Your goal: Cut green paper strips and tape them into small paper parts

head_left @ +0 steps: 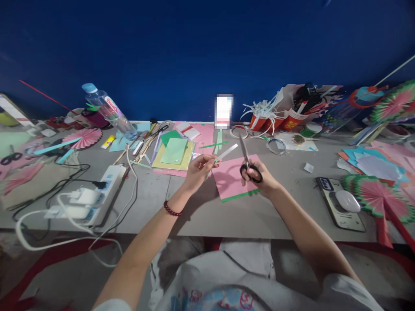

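Note:
My left hand (201,167) pinches a narrow pale strip (228,151), whose free end points up and to the right. In my right hand (259,178) is a pair of scissors (245,151) with black handles; the blades point up and away from me and look closed. The strip and the blades are apart. Below both hands lies a pink sheet of paper (230,183) with a green strip (241,195) along its near edge. A thin green paper strip (214,144) rests just beyond my left hand.
Stacked coloured paper (173,151) lies left of centre. A power strip (108,190) with white cables occupies the left side. Red cups (295,121) stand at the back right. A phone (340,216) with a white mouse (347,201) lies near pink-green paper fans (385,201).

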`<state>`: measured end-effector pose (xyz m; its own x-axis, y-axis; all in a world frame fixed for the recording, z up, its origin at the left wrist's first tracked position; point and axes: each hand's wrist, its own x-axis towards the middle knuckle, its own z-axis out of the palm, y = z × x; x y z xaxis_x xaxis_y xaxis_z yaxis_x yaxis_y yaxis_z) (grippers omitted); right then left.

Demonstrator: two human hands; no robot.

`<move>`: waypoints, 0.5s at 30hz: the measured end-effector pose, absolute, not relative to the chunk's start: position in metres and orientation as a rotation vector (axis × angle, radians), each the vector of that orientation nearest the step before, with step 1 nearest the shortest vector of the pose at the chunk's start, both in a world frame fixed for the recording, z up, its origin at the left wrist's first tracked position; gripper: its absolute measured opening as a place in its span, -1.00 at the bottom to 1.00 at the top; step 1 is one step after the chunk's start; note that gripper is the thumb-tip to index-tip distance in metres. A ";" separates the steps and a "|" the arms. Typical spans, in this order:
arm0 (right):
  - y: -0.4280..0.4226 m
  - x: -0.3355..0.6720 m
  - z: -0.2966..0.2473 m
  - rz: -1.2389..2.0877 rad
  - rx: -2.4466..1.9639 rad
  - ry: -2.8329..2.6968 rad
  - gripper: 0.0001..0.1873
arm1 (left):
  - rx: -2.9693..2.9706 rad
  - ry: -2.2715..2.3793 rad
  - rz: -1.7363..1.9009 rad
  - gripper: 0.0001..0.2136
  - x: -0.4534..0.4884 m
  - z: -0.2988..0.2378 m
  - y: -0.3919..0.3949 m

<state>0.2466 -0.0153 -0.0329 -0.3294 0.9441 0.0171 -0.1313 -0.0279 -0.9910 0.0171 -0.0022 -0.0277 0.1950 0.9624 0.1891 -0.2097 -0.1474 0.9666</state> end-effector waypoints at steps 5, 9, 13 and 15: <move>-0.007 0.246 -0.035 1.002 -1.180 -1.064 -0.64 | 1.282 0.806 1.219 -0.76 0.018 -0.029 -0.005; -0.005 0.245 -0.036 1.083 -1.120 -1.109 -0.57 | 1.293 0.729 1.112 -0.75 0.021 -0.029 -0.009; -0.010 0.241 -0.035 1.284 -0.984 -1.212 -0.52 | 1.255 0.672 1.034 -0.75 0.025 -0.031 -0.012; -0.011 0.241 -0.035 1.361 -0.965 -1.214 -0.52 | 1.237 0.650 1.026 -0.76 0.027 -0.031 -0.013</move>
